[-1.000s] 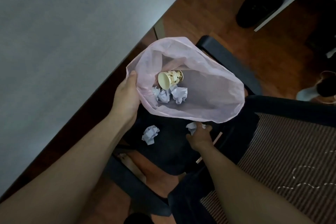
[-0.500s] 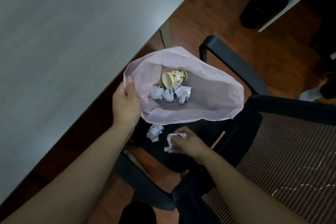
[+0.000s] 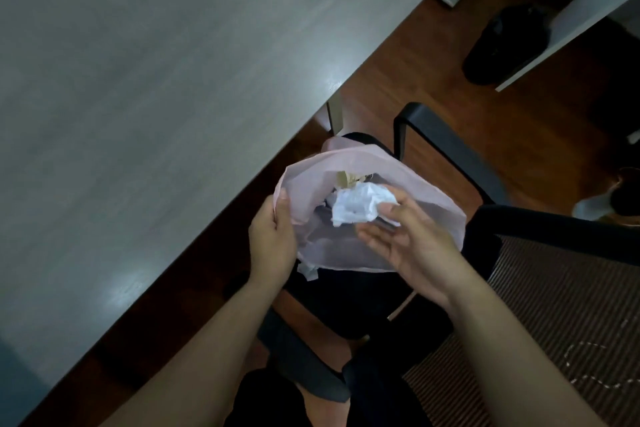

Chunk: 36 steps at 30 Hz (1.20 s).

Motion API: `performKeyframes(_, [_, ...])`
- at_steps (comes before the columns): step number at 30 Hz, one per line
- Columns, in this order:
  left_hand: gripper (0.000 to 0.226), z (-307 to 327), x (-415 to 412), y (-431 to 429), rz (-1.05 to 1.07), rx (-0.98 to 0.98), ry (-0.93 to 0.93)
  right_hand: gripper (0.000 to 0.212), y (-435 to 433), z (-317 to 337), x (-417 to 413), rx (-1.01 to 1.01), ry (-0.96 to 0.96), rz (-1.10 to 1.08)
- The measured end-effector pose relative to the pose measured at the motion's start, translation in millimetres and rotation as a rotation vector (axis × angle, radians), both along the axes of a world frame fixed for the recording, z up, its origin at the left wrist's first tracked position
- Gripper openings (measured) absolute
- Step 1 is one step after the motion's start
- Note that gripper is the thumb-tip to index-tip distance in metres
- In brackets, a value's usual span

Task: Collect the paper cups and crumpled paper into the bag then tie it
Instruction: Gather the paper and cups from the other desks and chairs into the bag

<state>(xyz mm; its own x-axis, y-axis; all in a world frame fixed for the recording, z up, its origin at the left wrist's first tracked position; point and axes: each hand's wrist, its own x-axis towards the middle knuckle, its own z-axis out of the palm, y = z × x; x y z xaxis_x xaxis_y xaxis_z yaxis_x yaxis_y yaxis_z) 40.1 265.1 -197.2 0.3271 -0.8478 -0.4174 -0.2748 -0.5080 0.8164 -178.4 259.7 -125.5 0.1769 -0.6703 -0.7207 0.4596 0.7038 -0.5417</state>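
**One wad poised over the bag mouth, another waiting on the seat**

My right hand pinches a crumpled paper wad between thumb and fingertips, the other fingers spread loosely. The wad hangs directly over the open mouth of the pink bag, so I judge the drop is straight down. It is lumpy, with no clear long axis.

My left hand grips the bag's near-left rim. The mouth faces up at me, and its long axis runs from that hand towards the chair armrest.

Inside, a paper cup lies on its side, partly hidden.

A second paper wad peeks out under the bag's near edge on the chair seat, closer to my left hand.
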Motion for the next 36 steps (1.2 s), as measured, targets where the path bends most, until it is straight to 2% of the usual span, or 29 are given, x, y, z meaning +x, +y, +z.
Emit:
performKeyframes(5, [0.039, 4.9, -2.1, -23.0, 0.008, -0.023, 0.169, 0.044, -13.9, -28.2, 1.6, -0.053, 0.343, 0.034])
performKeyframes(9, [0.033, 10.0, -2.1, -34.9, 0.070, -0.008, 0.288, 0.042, -8.8, -13.8, 6.4, -0.111, 0.537, 0.156])
performKeyframes(11, [0.030, 9.9, -1.9, -38.9, 0.108, 0.028, 0.367, 0.032, 0.8, -2.8, 7.5, -0.123, 0.528, 0.190])
performKeyframes(13, [0.032, 11.4, 0.1, -42.8, 0.160, 0.076, 0.470, 0.025, 11.0, 4.5, 7.7, -0.131, 0.414, 0.236])
performKeyframes(15, [0.046, 9.8, 1.8, -46.9, 0.223, 0.115, 0.558, 0.026, 22.0, 5.9, 11.1, -0.126, 0.309, 0.348])
performKeyframes(17, [0.044, 12.1, 1.1, -50.3, 0.276, 0.120, 0.635, 0.025, 33.2, -4.0, 18.1, -0.110, 0.314, 0.514])
performKeyframes(19, [0.038, 15.6, 0.8, -52.6, 0.286, 0.123, 0.691, 0.022, 43.7, -29.2, 28.1, -0.104, 0.406, 0.646])
performKeyframes(22, [0.035, 17.7, 5.2, -49.2, 0.234, 0.134, 0.753, 0.022, 57.7, -87.2, 42.7, -0.129, 0.641, 0.791])
performKeyframes(24, [0.032, 17.7, 10.6, -43.0, 0.199, 0.147, 0.759, 0.036, 63.9, -126.7, 53.1, -0.201, 0.814, 0.909])
performKeyframes(28, [0.037, 9.3, 20.0, -34.9, 0.129, 0.137, 0.737, 0.062, 60.7, -192.6, 81.5, -0.312, 0.989, 1.132])
performKeyframes(31, [0.037, 5.6, 22.0, -30.2, 0.117, 0.102, 0.731, 0.070, 50.6, -227.8, 101.2, -0.250, 1.049, 1.293])
performKeyframes(33, [0.036, 5.3, 22.5, -26.6, 0.115, 0.077, 0.733, 0.070, 50.2, -250.2, 108.2, -0.200, 1.065, 1.334])
performKeyframes(36, [0.034, 3.5, 21.4, -21.4, 0.088, 0.059, 0.716, 0.053, 63.9, -275.1, 107.4, -0.148, 1.137, 1.259])
